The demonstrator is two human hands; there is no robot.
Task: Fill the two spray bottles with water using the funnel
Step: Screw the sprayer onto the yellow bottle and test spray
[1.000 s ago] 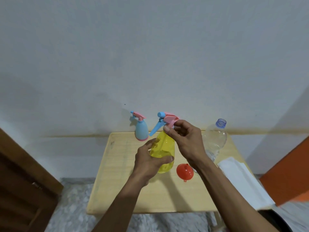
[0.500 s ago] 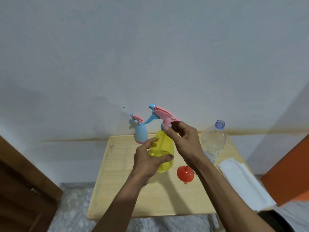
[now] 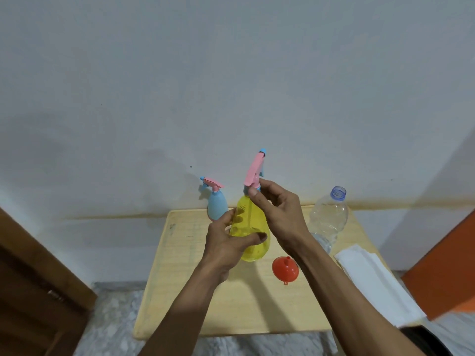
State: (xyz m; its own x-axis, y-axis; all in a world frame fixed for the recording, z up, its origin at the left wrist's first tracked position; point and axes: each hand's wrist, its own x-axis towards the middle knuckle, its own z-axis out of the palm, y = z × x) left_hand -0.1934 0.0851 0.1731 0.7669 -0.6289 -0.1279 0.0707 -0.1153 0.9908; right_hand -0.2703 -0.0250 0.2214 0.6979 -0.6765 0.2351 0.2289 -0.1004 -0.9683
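Yellow translucent spray bottle (image 3: 250, 227) gripped by left hand (image 3: 226, 245); right hand (image 3: 280, 214) pinches pink sprayer head (image 3: 253, 173).

Home room, small wooden table (image 3: 185, 299) against plain wall (image 3: 231, 86), wooden door (image 3: 33, 278), marble-pattern floor (image 3: 113, 314)

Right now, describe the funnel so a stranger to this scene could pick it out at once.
Start at the pale wooden table against the grey wall. On its right half, nearer than the clear plastic water bottle and left of the folded white cloth, lies the small red plastic funnel. It is the only red, round thing on the table, lying untouched below the right hand.
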